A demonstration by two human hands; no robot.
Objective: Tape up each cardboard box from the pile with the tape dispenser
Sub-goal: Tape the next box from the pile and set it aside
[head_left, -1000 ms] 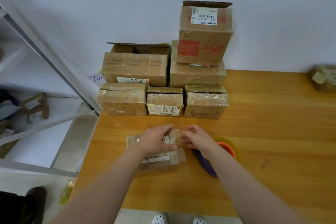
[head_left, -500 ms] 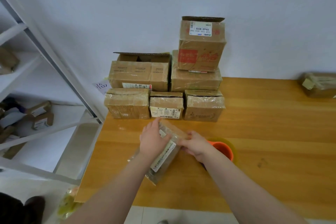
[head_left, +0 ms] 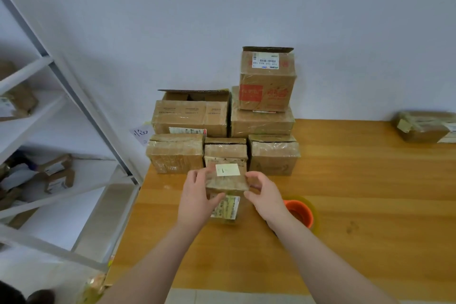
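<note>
Box (head_left: 228,184): held above tabletop (head_left: 357,180), gripped by left hand (head_left: 197,201) and right hand (head_left: 267,196) at opposite sides. Pile (head_left: 222,128) behind; tape dispenser (head_left: 299,212) beside right wrist.

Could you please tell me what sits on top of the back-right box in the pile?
A taller box with red print and a barcode label stands on the back-right box, its top flap raised. Its inside is hidden from view.

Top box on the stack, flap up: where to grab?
Top box: clamp its left and right sides, coming from the front. Both stand clear, the raised flap is at the back by the wall, and it sits upright on the box below.
</note>
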